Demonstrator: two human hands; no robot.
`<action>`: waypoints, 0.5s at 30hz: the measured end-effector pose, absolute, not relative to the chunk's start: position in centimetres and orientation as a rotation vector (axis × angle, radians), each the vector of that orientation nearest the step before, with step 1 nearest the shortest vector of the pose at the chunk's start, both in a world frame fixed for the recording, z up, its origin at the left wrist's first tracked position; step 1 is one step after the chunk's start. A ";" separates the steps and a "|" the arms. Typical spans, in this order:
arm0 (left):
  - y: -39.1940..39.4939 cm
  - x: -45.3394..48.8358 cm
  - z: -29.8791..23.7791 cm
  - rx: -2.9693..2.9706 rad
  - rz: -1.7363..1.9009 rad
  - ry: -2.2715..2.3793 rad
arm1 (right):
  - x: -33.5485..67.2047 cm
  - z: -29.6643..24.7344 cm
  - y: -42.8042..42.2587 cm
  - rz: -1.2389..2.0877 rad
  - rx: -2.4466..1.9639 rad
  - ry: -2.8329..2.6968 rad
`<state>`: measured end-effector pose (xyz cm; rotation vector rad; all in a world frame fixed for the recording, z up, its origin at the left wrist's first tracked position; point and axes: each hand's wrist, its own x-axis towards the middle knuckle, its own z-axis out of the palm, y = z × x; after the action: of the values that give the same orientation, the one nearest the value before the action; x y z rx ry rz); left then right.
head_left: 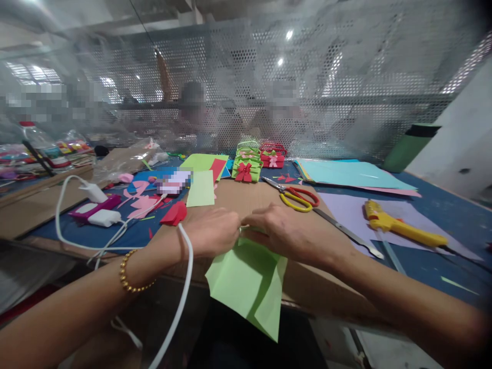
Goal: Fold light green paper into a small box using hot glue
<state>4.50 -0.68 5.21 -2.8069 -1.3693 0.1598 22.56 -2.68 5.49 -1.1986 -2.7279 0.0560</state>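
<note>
A sheet of light green paper (248,287), creased and bent, hangs over the table's front edge. My left hand (217,230) is closed at its upper left side, the fingers curled. My right hand (282,230) pinches the paper's upper edge close to my left hand; the exact fingertip contact is partly hidden. Beyond my hands, a flat pale green paper piece (201,188) lies on the cardboard (246,197). Scissors (295,197) with red and yellow handles rest behind my right hand, beside a metal blade-like tool (348,231).
Small green paper bags (246,161) and a red one (272,158) carry bows. To the right are a yellow glue gun (403,225), stacked coloured paper (353,174) and a green bottle (411,147). On the left are chargers (96,207) and a white cable (186,287) crossing my left forearm.
</note>
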 end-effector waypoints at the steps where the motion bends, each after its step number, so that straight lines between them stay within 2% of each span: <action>1: -0.7 4.6 5.2 -2.808 0.164 -1.371 | 22.6 5.2 -2.5 0.067 -1.153 -2.722; 15: -0.6 5.1 5.5 -2.804 0.221 -1.404 | 22.8 6.2 -2.7 0.181 -1.053 -2.734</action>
<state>5.14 -0.58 5.50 -2.8036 -1.4045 0.2210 22.77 -2.74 6.24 -1.0528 -2.7336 0.1808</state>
